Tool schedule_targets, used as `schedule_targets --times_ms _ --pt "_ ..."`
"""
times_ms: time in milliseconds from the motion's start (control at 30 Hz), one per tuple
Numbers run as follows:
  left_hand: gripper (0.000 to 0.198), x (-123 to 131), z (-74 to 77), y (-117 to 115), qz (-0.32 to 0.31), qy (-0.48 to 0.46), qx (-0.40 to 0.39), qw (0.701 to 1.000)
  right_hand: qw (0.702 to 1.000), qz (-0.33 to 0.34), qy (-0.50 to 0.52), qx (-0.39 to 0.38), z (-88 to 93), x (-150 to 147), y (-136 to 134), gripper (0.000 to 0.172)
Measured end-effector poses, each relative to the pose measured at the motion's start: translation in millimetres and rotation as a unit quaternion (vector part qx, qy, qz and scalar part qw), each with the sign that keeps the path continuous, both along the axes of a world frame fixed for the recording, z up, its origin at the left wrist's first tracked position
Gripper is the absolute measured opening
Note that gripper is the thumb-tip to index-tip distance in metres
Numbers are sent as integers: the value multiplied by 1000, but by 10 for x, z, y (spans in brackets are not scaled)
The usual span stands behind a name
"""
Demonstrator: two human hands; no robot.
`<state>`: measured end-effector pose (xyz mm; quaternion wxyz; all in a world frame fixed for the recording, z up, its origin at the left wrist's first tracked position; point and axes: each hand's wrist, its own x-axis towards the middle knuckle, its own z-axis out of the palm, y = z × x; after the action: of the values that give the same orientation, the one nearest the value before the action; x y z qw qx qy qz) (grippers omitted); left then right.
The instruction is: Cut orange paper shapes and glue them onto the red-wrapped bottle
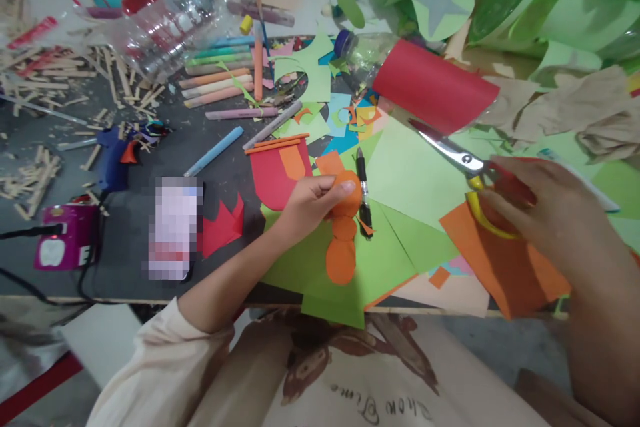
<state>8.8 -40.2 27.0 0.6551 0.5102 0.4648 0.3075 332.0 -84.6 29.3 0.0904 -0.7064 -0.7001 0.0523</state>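
Between the thumb and fingers of my left hand (315,203) is an orange paper cutout (341,260) made of joined round shapes, held above green paper sheets (385,260). At the right, my right hand (525,203) is closed around the red and yellow handles of the scissors (465,159), whose metal blades point up and left over light green paper. An orange paper sheet (505,260) lies beneath that hand. Close to the cutout's right side is a black pen (364,193). A red paper piece (270,177) with orange strips sits just beyond my left hand.
A bottle wrapped in red paper (435,87) lies at the back. Markers (220,80), clear bottles (175,20) and wooden sticks (45,73) spread across the back left. Nearer are a blue glue gun (114,157), a phone (175,227) and a purple box (67,237) with cables.
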Motion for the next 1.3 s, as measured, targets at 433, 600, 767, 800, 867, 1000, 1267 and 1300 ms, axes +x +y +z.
schedule_targets --times_ms 433,600,767,800,867,1000,1267,1300 --pt "58 -38 -33 37 64 11 24 998 827 230 501 -106 -142 -1411 38 29" --pt "56 -57 -41 72 86 15 24 996 818 206 529 -93 -246 -1554 213 16" --pt "51 -30 -46 59 67 13 25 997 813 221 535 -62 -339 -1539 229 18" --pt "48 -25 -46 59 68 9 21 997 813 224 534 -59 -351 -1536 226 20" --pt "38 -18 -48 63 76 -6 4 997 821 211 529 -47 -362 -1528 226 23" --pt "30 -9 -65 71 83 -25 -7 996 833 158 530 -10 -358 -1493 239 32" --pt "15 12 -104 53 69 69 74 992 820 147 551 -52 -386 -1456 237 48" --pt "15 12 -101 51 69 79 73 992 820 144 551 -57 -392 -1455 236 49"
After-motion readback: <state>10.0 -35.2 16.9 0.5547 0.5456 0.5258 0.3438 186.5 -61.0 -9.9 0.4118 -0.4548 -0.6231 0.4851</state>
